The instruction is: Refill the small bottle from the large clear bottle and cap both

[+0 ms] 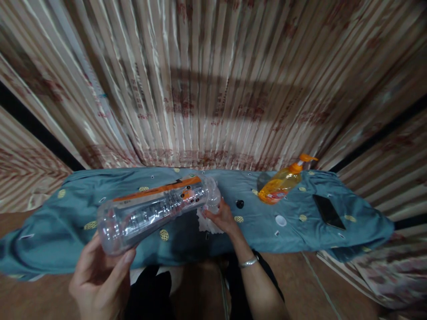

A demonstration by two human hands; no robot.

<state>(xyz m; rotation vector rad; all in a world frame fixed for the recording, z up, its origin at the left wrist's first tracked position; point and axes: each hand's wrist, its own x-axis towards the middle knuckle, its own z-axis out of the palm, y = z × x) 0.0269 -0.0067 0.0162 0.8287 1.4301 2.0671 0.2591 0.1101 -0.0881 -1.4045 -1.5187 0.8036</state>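
Observation:
A large clear plastic bottle (143, 218) with an orange label strip and small printed figures lies tilted across the air above the bed-like surface. My left hand (103, 271) is closed around its near, rounded end, thumb below and fingers behind. At the far, narrower end, my right hand (220, 216) has its fingers curled against the bottle, partly hidden by it. A crumpled white tissue (210, 226) shows beneath those fingers; whether they pinch it too is hard to see. A silver bracelet sits on my right wrist.
On the teal patterned cloth (253, 235) stand or lie an orange pump bottle (280, 183), leaning, a small black cap (239, 204), a white disc (280, 221) and a dark phone-like slab (328, 211). Behind hangs a pleated curtain (207, 89).

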